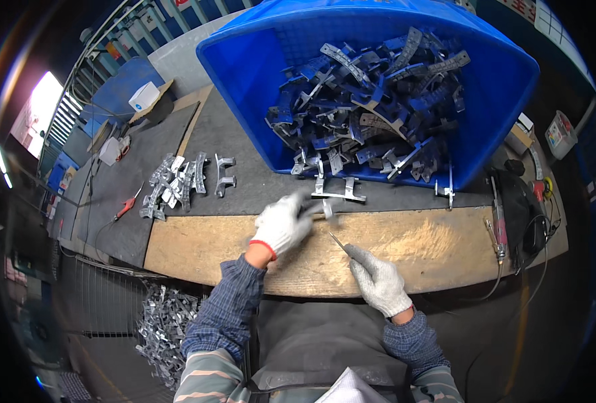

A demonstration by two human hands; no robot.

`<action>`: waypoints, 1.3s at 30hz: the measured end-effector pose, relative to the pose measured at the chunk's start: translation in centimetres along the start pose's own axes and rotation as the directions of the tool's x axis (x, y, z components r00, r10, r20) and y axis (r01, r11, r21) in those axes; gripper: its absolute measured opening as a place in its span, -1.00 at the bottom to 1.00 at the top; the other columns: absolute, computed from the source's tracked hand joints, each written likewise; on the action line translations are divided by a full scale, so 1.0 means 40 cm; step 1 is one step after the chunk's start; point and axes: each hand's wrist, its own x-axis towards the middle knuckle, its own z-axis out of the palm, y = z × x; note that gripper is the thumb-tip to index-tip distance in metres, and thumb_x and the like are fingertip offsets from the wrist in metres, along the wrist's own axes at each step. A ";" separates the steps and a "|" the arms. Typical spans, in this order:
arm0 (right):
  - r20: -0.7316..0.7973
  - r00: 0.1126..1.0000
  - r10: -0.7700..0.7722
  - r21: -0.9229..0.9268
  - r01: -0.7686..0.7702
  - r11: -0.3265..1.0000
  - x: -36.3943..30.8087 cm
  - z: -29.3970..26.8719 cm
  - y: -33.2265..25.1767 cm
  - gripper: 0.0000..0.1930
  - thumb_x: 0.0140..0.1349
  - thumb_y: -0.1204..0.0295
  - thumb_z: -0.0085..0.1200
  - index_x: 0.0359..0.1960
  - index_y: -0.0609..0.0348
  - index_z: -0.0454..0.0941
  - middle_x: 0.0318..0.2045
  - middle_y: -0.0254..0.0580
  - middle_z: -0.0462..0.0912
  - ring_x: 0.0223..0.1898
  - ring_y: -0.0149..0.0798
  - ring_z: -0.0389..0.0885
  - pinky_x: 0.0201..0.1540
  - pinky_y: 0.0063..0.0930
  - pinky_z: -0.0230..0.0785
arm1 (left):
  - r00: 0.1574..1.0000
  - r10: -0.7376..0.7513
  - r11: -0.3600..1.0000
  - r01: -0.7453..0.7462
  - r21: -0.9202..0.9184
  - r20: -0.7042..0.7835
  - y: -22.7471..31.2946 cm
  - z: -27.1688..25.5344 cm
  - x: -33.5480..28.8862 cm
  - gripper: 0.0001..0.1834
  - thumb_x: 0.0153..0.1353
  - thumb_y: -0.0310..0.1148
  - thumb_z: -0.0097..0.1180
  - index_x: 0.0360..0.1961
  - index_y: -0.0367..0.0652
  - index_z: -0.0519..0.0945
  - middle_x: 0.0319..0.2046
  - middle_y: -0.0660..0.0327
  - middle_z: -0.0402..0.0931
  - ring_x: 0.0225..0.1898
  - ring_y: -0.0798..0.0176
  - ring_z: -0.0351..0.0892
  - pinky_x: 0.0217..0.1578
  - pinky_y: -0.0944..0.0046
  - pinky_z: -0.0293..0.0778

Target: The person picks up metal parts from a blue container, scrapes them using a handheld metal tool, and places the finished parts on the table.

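My left hand (283, 223), in a white knit glove with a red cuff, is closed around a small silver metal bracket (326, 209). Both are smeared by motion over the wooden board. To its right, my right hand (380, 282), also gloved, grips a thin pointed metal hand tool (337, 240); its handle is hidden in the fingers. The tool's tip points up and left toward the bracket, with a small gap between. Just beyond the left hand, another bracket (341, 197) lies on the dark mat at the blue bin's edge.
A large blue bin (239, 107), tipped toward me, holds many metal brackets. A cluster of brackets (177, 181) and a red-handled tool (126, 207) lie at left. A pink-bodied tool with a hose (500, 232) lies at right. More brackets (167, 329) fill a container below left.
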 end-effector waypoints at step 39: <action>0.653 0.714 0.254 0.676 -0.700 0.230 0.008 -0.018 -0.122 -0.53 0.66 0.35 0.08 0.53 0.06 0.47 -0.55 -0.45 0.46 -0.68 -0.49 0.36 -0.67 -0.55 0.25 | 0.812 0.509 0.854 -0.519 0.045 -0.285 -0.016 0.057 -0.224 -0.17 0.11 -0.63 0.38 0.48 -0.03 0.55 0.27 -0.02 0.65 0.35 -0.20 0.61 0.32 -0.11 0.56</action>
